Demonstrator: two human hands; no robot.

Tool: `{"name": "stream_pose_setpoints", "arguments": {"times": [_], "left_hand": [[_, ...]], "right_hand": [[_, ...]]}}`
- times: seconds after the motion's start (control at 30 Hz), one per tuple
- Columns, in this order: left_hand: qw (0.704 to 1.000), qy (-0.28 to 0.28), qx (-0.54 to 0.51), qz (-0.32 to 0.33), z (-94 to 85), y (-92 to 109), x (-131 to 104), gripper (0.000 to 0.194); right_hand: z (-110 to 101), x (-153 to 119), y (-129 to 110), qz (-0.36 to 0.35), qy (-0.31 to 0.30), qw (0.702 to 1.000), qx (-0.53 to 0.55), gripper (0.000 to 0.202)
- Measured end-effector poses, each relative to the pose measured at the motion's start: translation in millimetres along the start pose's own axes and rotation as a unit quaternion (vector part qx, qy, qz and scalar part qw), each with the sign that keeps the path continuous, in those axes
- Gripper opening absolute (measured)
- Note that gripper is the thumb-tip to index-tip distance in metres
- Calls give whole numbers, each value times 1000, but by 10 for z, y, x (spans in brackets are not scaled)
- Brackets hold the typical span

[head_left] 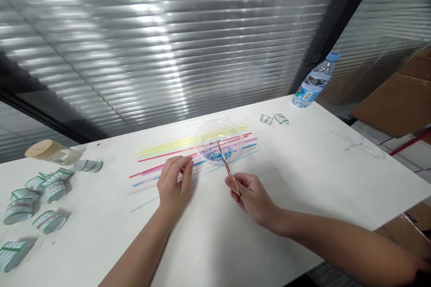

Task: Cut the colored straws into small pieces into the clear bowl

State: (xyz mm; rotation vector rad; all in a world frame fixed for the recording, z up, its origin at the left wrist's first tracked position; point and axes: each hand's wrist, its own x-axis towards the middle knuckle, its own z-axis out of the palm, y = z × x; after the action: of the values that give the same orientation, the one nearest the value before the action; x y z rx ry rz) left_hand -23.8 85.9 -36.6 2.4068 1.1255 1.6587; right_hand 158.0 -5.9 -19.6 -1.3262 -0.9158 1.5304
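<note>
My right hand (pixel 251 195) grips a pair of scissors (pixel 227 169), whose blades reach over a clear plastic bowl (pixel 196 136). Small cut pieces (pixel 215 154), mostly blue, lie in the bowl. Left of the bowl, my left hand (pixel 175 177) has its thumb and fingers pinched on a thin, pale pinkish straw (pixel 198 156) that points toward the blades. Around and behind the bowl, long thin straws lie across the table, including yellow straws (pixel 164 145), red straws (pixel 161 156) and blue straws (pixel 141 183). Part of what my left fingers hold is hidden.
Several patterned paper pieces (pixel 50 222) lie at the left, near a jar with a wooden-looking lid (pixel 43 149). Two smaller patterned pieces (pixel 281 119) are behind the bowl. A water bottle (pixel 313 83) stands at the back right corner. A clear dragonfly-shaped item (pixel 358 144) lies at the right.
</note>
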Motion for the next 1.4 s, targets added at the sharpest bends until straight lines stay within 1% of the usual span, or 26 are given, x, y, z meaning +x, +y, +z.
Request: {"name": "stream_pose_setpoints", "arguments": {"times": [0.23, 0.5, 1.07, 1.4], "left_hand": [[1000, -9, -27, 6, 1, 5, 9, 16], [999, -16, -38, 6, -5, 2, 0, 21], [999, -15, -37, 34, -14, 18, 18, 22], [999, -21, -38, 27, -12, 22, 16, 21]], "right_hand": [[-10, 17, -6, 8, -10, 1000, 11, 62], [-5, 11, -23, 5, -14, 1000, 18, 66], [-26, 40, 11, 4, -17, 1000, 17, 64], [-33, 33, 14, 2, -13, 1000, 18, 62]]}}
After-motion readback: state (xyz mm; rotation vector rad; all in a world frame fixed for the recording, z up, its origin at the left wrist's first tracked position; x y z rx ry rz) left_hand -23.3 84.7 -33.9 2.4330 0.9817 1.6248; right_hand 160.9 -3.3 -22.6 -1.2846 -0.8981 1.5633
